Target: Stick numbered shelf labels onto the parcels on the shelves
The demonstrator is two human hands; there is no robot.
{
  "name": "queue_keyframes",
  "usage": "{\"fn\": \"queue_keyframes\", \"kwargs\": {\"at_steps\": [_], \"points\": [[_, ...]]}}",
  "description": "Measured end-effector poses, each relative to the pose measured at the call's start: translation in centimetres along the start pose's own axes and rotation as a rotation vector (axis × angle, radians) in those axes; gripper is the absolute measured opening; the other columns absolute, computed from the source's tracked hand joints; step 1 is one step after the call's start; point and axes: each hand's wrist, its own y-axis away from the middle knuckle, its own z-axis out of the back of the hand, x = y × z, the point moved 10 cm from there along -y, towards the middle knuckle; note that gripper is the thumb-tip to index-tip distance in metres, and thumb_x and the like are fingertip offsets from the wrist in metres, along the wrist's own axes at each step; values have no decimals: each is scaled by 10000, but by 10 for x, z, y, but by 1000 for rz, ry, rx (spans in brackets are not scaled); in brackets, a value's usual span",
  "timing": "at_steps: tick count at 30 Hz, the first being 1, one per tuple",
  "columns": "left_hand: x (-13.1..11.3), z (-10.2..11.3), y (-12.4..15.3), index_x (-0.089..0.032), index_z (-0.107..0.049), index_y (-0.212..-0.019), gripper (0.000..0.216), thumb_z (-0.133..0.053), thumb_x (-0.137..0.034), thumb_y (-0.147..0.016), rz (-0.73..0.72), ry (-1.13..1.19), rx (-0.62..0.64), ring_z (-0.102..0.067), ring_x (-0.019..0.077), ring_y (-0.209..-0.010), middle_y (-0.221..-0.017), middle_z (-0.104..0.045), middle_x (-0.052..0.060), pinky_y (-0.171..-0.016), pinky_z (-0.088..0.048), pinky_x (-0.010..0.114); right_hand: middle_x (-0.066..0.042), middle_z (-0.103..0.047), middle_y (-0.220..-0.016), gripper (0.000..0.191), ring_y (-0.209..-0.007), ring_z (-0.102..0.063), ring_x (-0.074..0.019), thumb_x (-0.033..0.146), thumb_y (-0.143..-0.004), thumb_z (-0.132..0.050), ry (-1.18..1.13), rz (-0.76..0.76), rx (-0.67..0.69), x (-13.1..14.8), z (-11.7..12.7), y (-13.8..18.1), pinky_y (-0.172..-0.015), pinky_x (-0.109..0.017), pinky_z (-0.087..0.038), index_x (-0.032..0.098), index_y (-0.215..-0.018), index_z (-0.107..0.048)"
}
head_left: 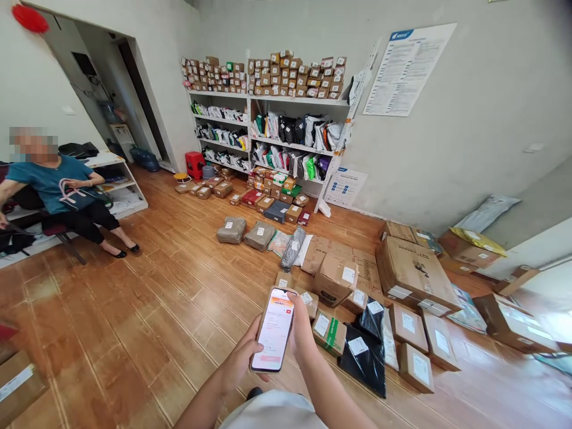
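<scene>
A smartphone [273, 330] with a lit white, pink and orange screen is held upright in front of my body. My left hand [248, 345] grips its left side, with the thumb over the lower part of the screen. Around the right edge wraps my right hand [300, 319], its thumb at the upper right of the screen. The fingers behind the phone are mostly hidden. Just beyond and to the right of the hands lie parcels on the floor, among them a box with green tape [329, 333] and a black plastic package [364, 360].
Shelves [297, 100] packed with boxes and bagged parcels stand against the back wall. A large carton [415, 277] sits among several boxes at right. At left, a person [67, 190] sits on a chair beside a white counter [134, 185]. A red stool [195, 165] stands by the shelves.
</scene>
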Motion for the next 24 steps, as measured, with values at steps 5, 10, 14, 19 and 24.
{"fn": "queue_keyframes", "kwargs": {"at_steps": [5, 10, 14, 19, 24], "points": [[-3, 2, -1, -317, -214, -1462, 815, -481, -264, -694, 7, 77, -9, -632, 220, -723, -1231, -571, 113, -433, -532, 271, 41, -584, -678, 173, -621, -500, -153, 349, -713, -557, 41, 27, 24, 5, -4, 4, -592, -261, -392, 214, -814, -596], [-2, 2, -3, -292, -198, -1468, 841, -492, -265, -680, 26, 98, -15, -607, 183, -643, -1223, -578, 118, -422, -527, 271, 49, -536, -637, 202, -576, -461, -145, 402, -725, -591, 73, 33, 40, 4, -8, -1, -562, -260, -361, 221, -813, -571], [-3, 2, -3, -296, -144, -1477, 883, -494, -269, -667, 35, 123, -26, -613, 205, -682, -1250, -559, 115, -427, -532, 291, 44, -534, -647, 226, -598, -468, -150, 444, -766, -564, 84, 40, 64, 5, -10, -1, -587, -268, -385, 225, -821, -556], [-21, 3, 4, -268, -55, -1487, 987, -484, -145, -606, 27, 198, -83, -620, 255, -840, -1210, -592, 107, -541, -562, 332, -11, -639, -910, 312, -882, -558, -217, 381, -736, -589, 196, 25, 286, 2, -21, 10, -809, -339, -429, 208, -996, -596], [-36, 7, 6, -273, -115, -1471, 993, -490, -100, -568, 8, 208, -122, -628, 272, -892, -1234, -588, 105, -544, -559, 318, -13, -660, -950, 449, -894, -550, -234, 228, -621, -537, 182, -97, 444, -18, -25, 24, -798, -356, -426, 208, -1066, -593]]}}
